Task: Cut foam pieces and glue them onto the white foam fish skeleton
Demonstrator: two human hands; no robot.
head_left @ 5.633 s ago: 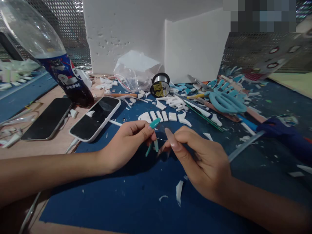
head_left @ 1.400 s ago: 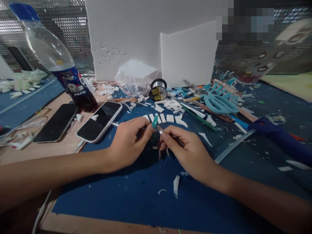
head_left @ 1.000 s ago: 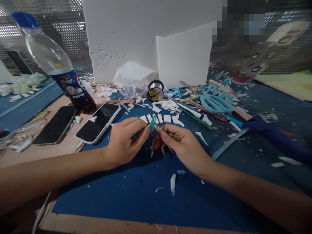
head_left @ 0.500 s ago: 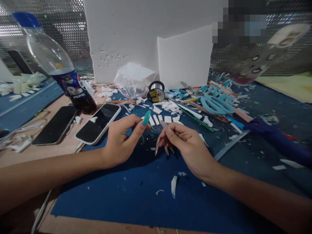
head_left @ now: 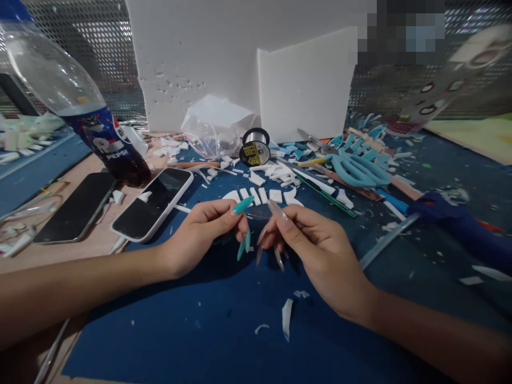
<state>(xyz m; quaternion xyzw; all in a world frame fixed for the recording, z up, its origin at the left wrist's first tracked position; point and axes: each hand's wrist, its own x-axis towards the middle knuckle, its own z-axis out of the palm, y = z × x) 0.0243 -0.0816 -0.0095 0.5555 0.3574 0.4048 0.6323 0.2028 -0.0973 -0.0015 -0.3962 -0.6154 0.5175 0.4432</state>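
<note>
My left hand (head_left: 204,232), with long green nails, is closed in a pinch of thumb and forefinger above the blue mat (head_left: 192,330). Facing it, my right hand (head_left: 320,248) pinches in the same way, its nails long and pinkish. A faint, thin clear line (head_left: 258,216) spans the small gap between the two sets of fingertips; its ends are hidden in the fingers. Just behind the hands, several cut white foam pieces (head_left: 275,197) lie in a row. Farther back stands a spool of clear line (head_left: 256,153) with a black and yellow label.
On the left are a Pepsi bottle (head_left: 106,141), a dark phone (head_left: 76,208) and a white-cased phone (head_left: 154,205). Blue-handled scissors (head_left: 360,169) and a dark blue glue gun (head_left: 452,221) lie right, among foam scraps. White foam boards (head_left: 308,90) stand behind.
The view has shifted slightly. My left hand has turned, its thumb now pointing more toward the right hand and more green nails showing. Both hands still pinch.
</note>
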